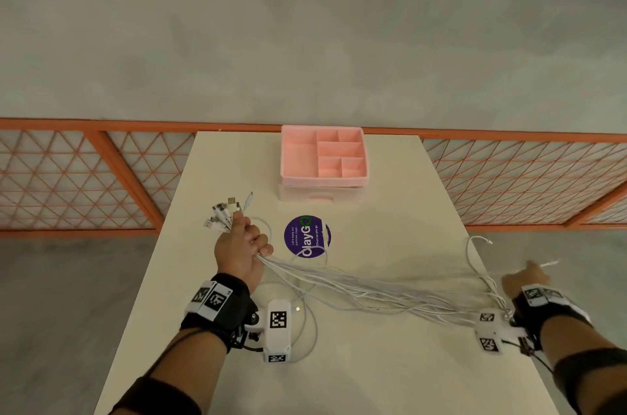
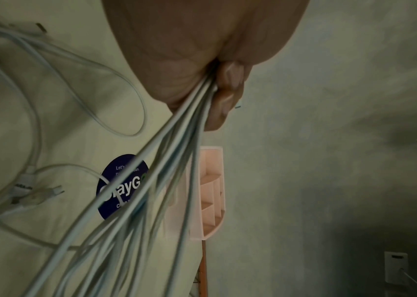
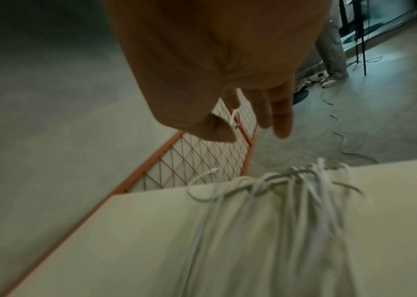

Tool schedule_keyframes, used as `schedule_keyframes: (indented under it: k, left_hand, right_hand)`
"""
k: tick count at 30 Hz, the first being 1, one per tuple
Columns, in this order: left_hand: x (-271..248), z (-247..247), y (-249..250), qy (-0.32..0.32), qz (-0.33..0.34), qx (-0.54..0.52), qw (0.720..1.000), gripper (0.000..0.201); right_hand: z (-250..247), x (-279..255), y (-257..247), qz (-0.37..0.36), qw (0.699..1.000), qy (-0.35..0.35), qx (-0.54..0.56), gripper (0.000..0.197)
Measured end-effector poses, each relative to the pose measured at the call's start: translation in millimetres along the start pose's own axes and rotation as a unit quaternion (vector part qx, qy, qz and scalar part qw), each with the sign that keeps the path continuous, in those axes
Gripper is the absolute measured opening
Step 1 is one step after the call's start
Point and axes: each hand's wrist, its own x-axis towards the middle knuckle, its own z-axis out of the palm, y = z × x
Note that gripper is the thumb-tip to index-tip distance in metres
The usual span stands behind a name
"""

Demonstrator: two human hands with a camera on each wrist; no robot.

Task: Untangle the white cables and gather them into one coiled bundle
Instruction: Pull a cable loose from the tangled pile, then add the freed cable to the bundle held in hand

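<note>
My left hand (image 1: 244,243) grips a bundle of several white cables (image 1: 356,292) in a fist over the cream table (image 1: 373,380). Their plug ends (image 1: 225,214) fan out above the fist. In the left wrist view the cables (image 2: 177,140) run out between the palm (image 2: 189,50) and curled fingers. The strands stretch rightward across the table to my right hand (image 1: 526,277) near the right edge. In the right wrist view that hand (image 3: 215,60) pinches one cable end (image 3: 235,119) between thumb and forefinger, the other fingers straight. The far ends (image 3: 291,186) lie tangled below it.
A pink compartment organizer (image 1: 324,156) stands at the table's far edge, with a round purple sticker (image 1: 305,236) in front of it. Loose cable loops (image 1: 307,329) lie beside my left wrist. An orange mesh fence (image 1: 84,177) runs behind the table. A person's leg (image 3: 332,50) stands far right.
</note>
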Motion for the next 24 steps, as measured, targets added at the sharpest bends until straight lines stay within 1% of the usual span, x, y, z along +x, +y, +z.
schedule_keyframes:
  k: [1,2,3,4,5,7,8,10,11,12,13,14,15,17,18,20,22,24]
  left_hand:
    - [-1,2,1,-0.004,0.0,0.0,1.0,0.035]
    - [-1,3,1,-0.008,0.0,0.002,1.0,0.035]
    - [-1,6,1,-0.011,-0.001,0.003,1.0,0.035]
    - [-2,8,0,-0.015,-0.002,0.004,1.0,0.035]
    - [-3,12,-1,-0.018,-0.003,0.005,1.0,0.035]
    - [-6,18,-3,-0.027,-0.004,0.004,1.0,0.035]
    - [-8,22,-3,-0.033,-0.005,0.005,0.999,0.035]
    - [-13,30,-5,-0.047,-0.006,0.007,0.999,0.034]
    - [-15,33,-4,-0.053,-0.004,0.008,0.999,0.034]
    - [-18,37,-3,-0.059,-0.001,0.01,0.998,0.034]
    - [-20,39,1,-0.063,0.004,0.012,0.998,0.034]
    - [-22,39,6,-0.064,0.011,0.012,0.998,0.034]
    - [-22,38,12,-0.062,0.02,0.011,0.998,0.034]
    - [-20,33,26,-0.051,0.039,0.002,0.998,0.034]
    - [-19,29,32,-0.045,0.045,-0.004,0.998,0.035]
    - [-16,21,37,-0.036,0.048,-0.018,0.998,0.035]
    - [-13,13,38,-0.031,0.047,-0.03,0.998,0.036]
    - [-9,6,39,-0.034,0.049,-0.041,0.997,0.036]
  right_hand:
    - [8,-4,1,-0.003,1.0,-0.014,-0.027,0.049]
    - [18,-10,-1,-0.025,0.998,-0.026,-0.042,0.043]
    - [28,-18,-7,-0.063,0.996,-0.037,-0.041,0.04]
    - [40,-32,-17,-0.116,0.992,-0.053,-0.015,0.04]
    - [51,-48,-28,-0.173,0.981,-0.078,0.035,0.043]
    - [70,-93,-60,-0.278,0.941,-0.148,0.127,0.054]
    - [78,-118,-77,-0.336,0.913,-0.189,0.133,0.061]
    - [93,-166,-107,-0.447,0.85,-0.27,0.074,0.073]
    - [101,-186,-119,-0.482,0.822,-0.3,0.044,0.07]
    - [111,-201,-127,-0.503,0.803,-0.32,0.021,0.057]
    - [120,-213,-132,-0.518,0.791,-0.325,0.007,0.04]
    - [128,-220,-135,-0.525,0.788,-0.32,0.0,0.03]
    - [137,-222,-134,-0.526,0.791,-0.311,-0.004,0.03]
    - [145,-215,-124,-0.505,0.811,-0.294,-0.037,0.037]
    - [146,-208,-117,-0.495,0.819,-0.283,-0.068,0.038]
    - [147,-191,-102,-0.483,0.826,-0.266,-0.121,0.029]
    - [145,-175,-88,-0.48,0.826,-0.241,-0.168,0.02]
    - [140,-154,-73,-0.461,0.831,-0.211,-0.228,0.015]
